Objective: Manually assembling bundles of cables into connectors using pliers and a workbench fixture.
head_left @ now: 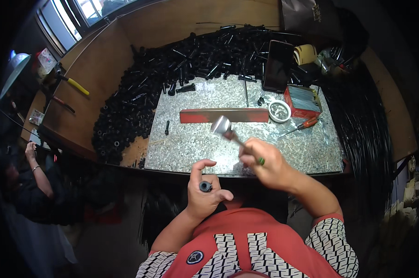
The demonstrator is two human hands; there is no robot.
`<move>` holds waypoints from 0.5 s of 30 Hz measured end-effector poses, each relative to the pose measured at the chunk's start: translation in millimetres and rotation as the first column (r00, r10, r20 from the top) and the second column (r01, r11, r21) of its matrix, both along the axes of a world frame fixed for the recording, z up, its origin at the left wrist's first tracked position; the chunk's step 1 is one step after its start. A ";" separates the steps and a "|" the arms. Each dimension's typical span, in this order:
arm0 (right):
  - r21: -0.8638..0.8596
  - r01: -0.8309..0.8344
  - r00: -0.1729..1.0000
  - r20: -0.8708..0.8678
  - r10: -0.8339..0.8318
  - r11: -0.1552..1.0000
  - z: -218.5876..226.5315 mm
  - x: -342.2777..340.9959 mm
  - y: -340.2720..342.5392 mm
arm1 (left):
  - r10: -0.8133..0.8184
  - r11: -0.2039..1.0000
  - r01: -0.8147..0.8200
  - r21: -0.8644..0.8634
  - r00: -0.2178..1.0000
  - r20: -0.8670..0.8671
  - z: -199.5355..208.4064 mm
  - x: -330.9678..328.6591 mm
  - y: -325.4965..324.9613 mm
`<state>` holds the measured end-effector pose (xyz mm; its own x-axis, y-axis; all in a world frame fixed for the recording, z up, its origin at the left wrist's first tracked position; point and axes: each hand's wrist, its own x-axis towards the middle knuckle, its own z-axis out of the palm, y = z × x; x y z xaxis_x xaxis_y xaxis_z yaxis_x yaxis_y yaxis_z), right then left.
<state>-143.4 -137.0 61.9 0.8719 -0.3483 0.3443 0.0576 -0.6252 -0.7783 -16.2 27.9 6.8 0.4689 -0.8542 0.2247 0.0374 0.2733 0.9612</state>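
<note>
My right hand (267,163) grips the handle of a hammer (222,126), raised over the front of a speckled stone slab (181,155). The hammer's shiny metal head points up and left, and a green end shows below my fist. Close to my body, in front of the slab's edge, my left hand (202,199) holds a black tube-shaped part (205,186) with its hollow round end facing up. The index finger and thumb stand away from it while the other fingers curl round it. Behind the hammer head lies a long, worn red and grey metal bar (223,116).
A heap of black tubular parts (121,111) covers the back and left. Right of the bar are a white round dish (279,111), a red box (303,101), a screwdriver (307,124) and a phone (277,66). Long black rods (362,125) hang at right. Another person (40,180) sits left.
</note>
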 end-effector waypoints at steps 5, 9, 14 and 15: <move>0.064 -0.158 0.977 0.154 0.146 0.985 -11.0 6.0 38.1 | 0.134 0.941 0.155 -0.301 0.646 0.752 1.0 15.2 -15.4; -0.009 -0.214 0.962 0.170 0.212 0.977 -12.0 12.0 45.3 | -0.043 0.999 0.043 0.003 0.997 0.057 3.9 -3.8 0.6; -0.138 -0.228 0.956 0.157 0.248 0.964 -9.9 13.5 48.5 | -0.085 0.996 0.086 0.000 0.985 0.151 -7.1 3.8 4.0; -0.141 -0.232 0.954 0.157 0.254 0.962 -9.5 14.1 49.2 | -0.089 0.996 0.089 0.004 0.981 0.172 -7.3 4.6 4.7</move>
<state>-129.3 -87.8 52.4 0.8488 -0.0805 0.5226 0.3458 -0.6631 -0.6639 -11.6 32.7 -0.5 0.3452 -0.8898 0.2984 -0.1040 0.2797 0.9544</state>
